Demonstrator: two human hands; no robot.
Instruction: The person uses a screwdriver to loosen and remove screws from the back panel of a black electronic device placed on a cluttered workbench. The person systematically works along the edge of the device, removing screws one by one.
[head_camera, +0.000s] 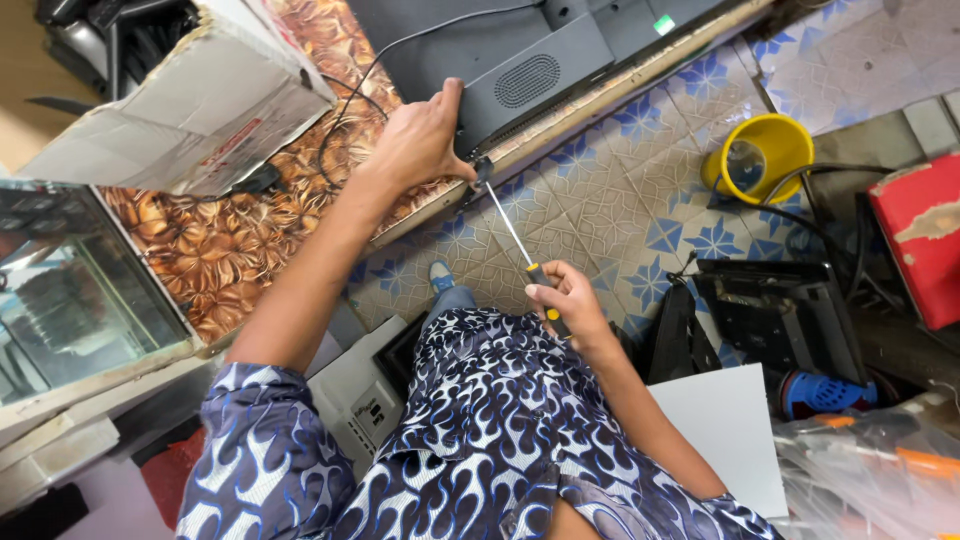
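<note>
Patterned blue-and-white shirt fabric (480, 430) fills the bottom centre of the head view, nearest the lens. Just above it, mid-frame, the right hand (565, 300) is closed around the yellow-and-black handle of a long screwdriver (515, 238). Its thin shaft runs diagonally up and left, tip pointing at the lower corner of a dark grey flat device (520, 75) lying on the table edge (600, 85) in the upper centre. The left hand (420, 135) presses on that corner, fingers curled over the casing and thumb beside the tip.

Doing this well likely means keeping the shaft in line with the screw, pushing firmly along it, and bracing the casing so the tip does not slip.
</note>
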